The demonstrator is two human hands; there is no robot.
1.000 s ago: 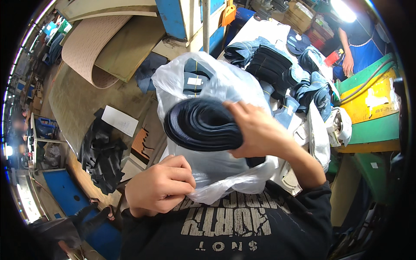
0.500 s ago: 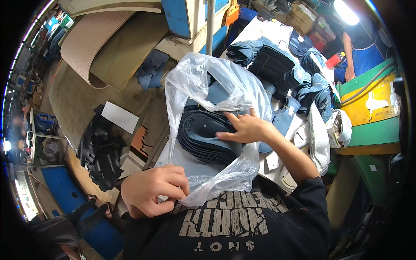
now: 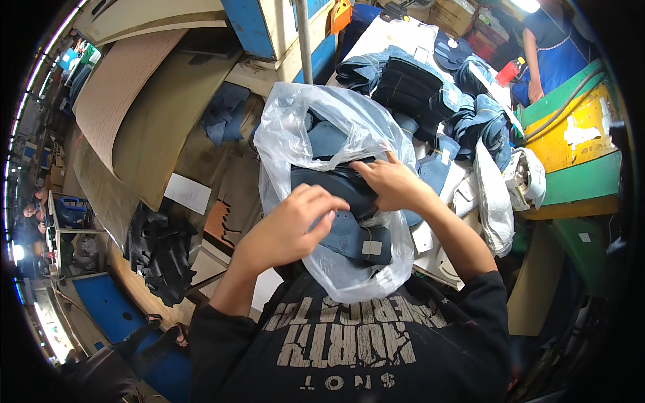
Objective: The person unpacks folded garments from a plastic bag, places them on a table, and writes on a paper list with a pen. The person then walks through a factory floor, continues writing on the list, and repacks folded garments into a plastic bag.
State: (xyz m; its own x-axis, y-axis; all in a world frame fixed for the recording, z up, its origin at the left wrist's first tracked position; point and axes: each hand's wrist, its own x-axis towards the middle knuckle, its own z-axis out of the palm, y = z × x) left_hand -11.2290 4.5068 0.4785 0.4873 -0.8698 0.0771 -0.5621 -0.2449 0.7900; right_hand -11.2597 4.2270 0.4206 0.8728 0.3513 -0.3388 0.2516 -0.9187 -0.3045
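Observation:
A translucent plastic bag (image 3: 277, 127) lies with its mouth open in front of me. Inside are dark blue cut pieces (image 3: 329, 139), among them a dark stack (image 3: 332, 183) and, nearer me, a flat piece (image 3: 346, 236) with a small white tag (image 3: 371, 248). My right hand (image 3: 396, 186) rests at the right side of the stack, fingers stretched over it and the bag's edge. Over the near left part of the bag, my left hand (image 3: 295, 221) has its thumb and fingers apart, with nothing visible between them. Its fingertips are close to the stack.
Bundles of blue pieces (image 3: 410, 84) cover the white table behind the bag. Black scraps (image 3: 161, 252) and a white sheet (image 3: 187, 193) lie at left, below large curved sheets (image 3: 124, 94). At right stands a green and yellow machine (image 3: 571, 141); another person's arm (image 3: 533, 64) is beyond.
My left hand has let go of the bag's near edge and moved up and right over it. The stack has shifted deeper, and a tagged piece now shows. My right hand stays near the stack.

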